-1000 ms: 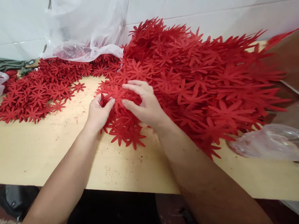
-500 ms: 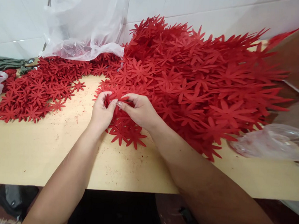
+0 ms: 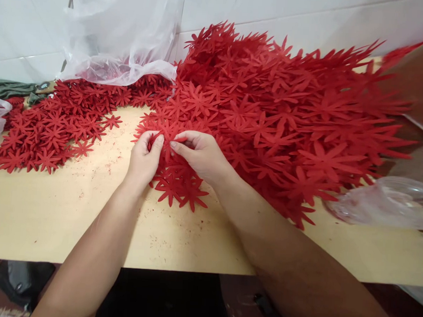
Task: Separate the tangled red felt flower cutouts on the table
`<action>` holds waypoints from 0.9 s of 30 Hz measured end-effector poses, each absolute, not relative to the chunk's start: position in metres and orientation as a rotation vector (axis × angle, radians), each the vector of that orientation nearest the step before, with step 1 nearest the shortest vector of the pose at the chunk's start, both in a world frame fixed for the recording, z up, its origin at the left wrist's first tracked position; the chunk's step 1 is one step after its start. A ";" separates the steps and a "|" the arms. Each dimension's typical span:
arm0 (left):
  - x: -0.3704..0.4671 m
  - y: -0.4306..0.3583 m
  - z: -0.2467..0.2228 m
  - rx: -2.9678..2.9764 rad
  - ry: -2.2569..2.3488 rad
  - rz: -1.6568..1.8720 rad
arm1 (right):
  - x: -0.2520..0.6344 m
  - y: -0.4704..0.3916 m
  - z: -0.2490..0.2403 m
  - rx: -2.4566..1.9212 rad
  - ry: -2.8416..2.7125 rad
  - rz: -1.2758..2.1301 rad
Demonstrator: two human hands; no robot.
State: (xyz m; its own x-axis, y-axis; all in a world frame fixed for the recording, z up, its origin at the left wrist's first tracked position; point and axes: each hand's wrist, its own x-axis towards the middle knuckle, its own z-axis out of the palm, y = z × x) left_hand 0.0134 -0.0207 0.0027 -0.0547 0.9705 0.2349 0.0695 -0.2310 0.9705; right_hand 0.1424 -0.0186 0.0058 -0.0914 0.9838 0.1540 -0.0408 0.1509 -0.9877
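Observation:
Both of my hands meet at the near left edge of a big heap of red flower-shaped cutouts (image 3: 263,109). My left hand (image 3: 146,157) pinches red petals between thumb and curled fingers. Just to its right, my right hand (image 3: 199,155) is closed, thumb against fingertips, on a red petal of what looks like a flower cutout. A small gap separates the two thumbs. Where one cutout ends and those beneath begin is hard to make out, red lying on red. Below the hands, a few loose flower cutouts (image 3: 179,190) rest on the table.
A lower pile of smaller red flowers (image 3: 53,131) covers the left of the wooden table (image 3: 98,219). Behind it stands a translucent plastic bag (image 3: 121,40) against the tiled wall. Another clear plastic bag (image 3: 389,203) lies at right, near a brown box (image 3: 417,79). Red crumbs dot the tabletop.
My hands have drawn slightly apart; the thumbs, close together before, now show a gap. The right hand has shifted a little right. The piles look the same.

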 end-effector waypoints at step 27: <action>0.012 -0.021 0.005 1.131 1.181 1.411 | 0.159 -0.010 0.002 -1.188 -1.526 0.704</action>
State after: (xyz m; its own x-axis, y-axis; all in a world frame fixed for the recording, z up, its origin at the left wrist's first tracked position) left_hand 0.0121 -0.0211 0.0053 -0.1290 0.9886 0.0774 -0.0979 -0.0904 0.9911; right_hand 0.1593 -0.0103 0.0023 0.0208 0.9305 0.3657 0.3262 0.3395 -0.8822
